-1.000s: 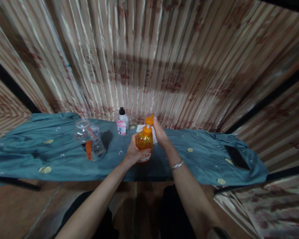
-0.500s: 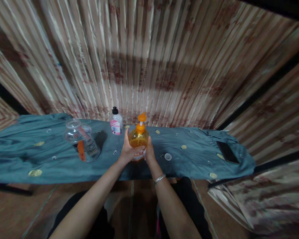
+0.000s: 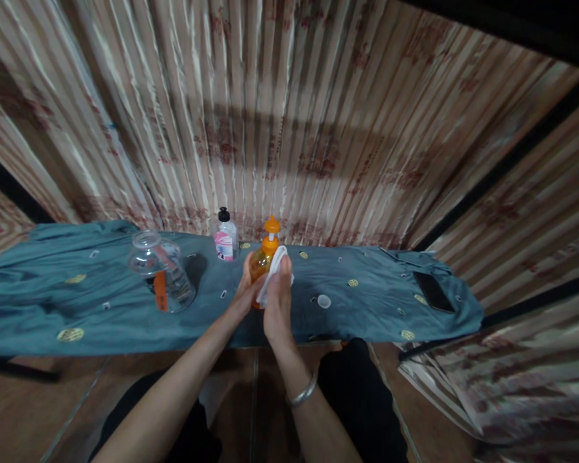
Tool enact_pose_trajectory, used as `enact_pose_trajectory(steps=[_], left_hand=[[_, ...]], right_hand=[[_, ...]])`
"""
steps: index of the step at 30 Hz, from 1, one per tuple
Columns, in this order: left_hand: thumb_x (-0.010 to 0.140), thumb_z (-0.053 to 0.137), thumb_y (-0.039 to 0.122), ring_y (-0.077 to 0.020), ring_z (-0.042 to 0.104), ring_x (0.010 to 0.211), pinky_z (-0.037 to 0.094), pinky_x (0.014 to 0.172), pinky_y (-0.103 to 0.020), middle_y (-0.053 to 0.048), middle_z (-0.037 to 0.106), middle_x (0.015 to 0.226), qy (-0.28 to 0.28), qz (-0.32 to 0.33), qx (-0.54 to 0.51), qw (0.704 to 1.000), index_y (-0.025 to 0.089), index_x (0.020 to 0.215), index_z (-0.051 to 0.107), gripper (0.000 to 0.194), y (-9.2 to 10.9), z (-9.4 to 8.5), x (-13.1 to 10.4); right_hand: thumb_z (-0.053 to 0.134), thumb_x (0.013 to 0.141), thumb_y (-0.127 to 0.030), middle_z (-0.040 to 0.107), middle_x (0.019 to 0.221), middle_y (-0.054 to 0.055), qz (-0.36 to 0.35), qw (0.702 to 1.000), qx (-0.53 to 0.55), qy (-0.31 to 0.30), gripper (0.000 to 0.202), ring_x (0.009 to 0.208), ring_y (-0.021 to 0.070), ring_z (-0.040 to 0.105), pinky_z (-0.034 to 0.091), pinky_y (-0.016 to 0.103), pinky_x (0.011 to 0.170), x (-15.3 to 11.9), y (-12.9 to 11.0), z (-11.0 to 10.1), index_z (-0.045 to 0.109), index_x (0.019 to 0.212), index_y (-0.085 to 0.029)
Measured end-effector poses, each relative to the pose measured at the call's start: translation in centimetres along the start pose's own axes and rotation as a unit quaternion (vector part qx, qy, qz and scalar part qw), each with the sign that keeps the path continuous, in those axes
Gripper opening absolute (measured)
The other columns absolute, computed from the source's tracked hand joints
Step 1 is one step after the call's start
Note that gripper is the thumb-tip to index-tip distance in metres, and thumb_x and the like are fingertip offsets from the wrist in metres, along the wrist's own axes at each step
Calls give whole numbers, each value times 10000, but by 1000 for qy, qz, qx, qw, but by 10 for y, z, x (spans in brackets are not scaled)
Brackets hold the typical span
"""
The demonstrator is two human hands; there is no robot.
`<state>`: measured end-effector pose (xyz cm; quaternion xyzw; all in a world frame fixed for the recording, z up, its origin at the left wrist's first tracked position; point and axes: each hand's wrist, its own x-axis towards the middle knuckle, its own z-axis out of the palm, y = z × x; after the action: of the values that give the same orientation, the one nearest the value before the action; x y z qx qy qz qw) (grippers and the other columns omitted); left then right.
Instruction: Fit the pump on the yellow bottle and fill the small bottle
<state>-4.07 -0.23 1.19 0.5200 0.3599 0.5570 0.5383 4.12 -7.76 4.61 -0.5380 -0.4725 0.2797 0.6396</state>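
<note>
Rounded translucent amber pump bottle (image 3: 258, 263) in left hand (image 3: 244, 290), fingers curled round it, over teal fabric (image 3: 335, 267), base contact unclear. Right hand (image 3: 278, 305), fingers together, holds folded white cloth (image 3: 272, 273) against its side

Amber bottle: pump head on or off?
On: the orange pump head tops the amber bottle, joined by a white stem and orange collar.

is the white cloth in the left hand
No, the right hand holds the white cloth against the orange bottle, which the left hand grips.
</note>
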Motion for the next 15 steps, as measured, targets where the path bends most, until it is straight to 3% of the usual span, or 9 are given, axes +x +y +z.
enact_pose_trajectory(steps=[4, 8, 11, 15], left_hand=[[807, 865, 558, -347, 717, 1384, 549, 1206, -484, -106, 782, 1427, -9, -10, 2, 1000, 270, 1526, 594, 821, 8, 6, -8], [797, 899, 494, -337, 794, 1226, 634, 1082, -500, -102, 819, 1329, -1, -23, 19, 1000, 292, 1514, 612, 798, 6, 13, -14], [764, 933, 466, -334, 798, 1201, 626, 1087, -522, -107, 817, 1315, 22, -17, 40, 999, 293, 1478, 630, 794, -1, 15, -12], [667, 986, 395, -333, 768, 1267, 588, 1132, -501, -102, 803, 1348, 55, 12, 67, 996, 272, 1417, 635, 837, -11, 12, -3]], right_hand=[[256, 1069, -822, 199, 1887, 214, 46, 995, -84, -8, 1036, 1777, 321, 140, 165, 585, 1431, -22, 42, 12, 216, 1801, -91], [259, 1034, -859, 188, 1873, 271, 118, 990, -78, -8, 1124, 1774, 364, 143, 192, 614, 1419, -45, 87, 16, 240, 1774, -12], [266, 1044, -843, 261, 1864, 235, 115, 992, -48, 10, 1062, 1766, 344, 197, 236, 589, 1412, -41, 89, 10, 317, 1765, -65], [275, 1073, -801, 407, 1818, 171, 63, 998, 20, 19, 937, 1711, 307, 359, 289, 546, 1401, 5, 64, -3, 410, 1737, -153]])
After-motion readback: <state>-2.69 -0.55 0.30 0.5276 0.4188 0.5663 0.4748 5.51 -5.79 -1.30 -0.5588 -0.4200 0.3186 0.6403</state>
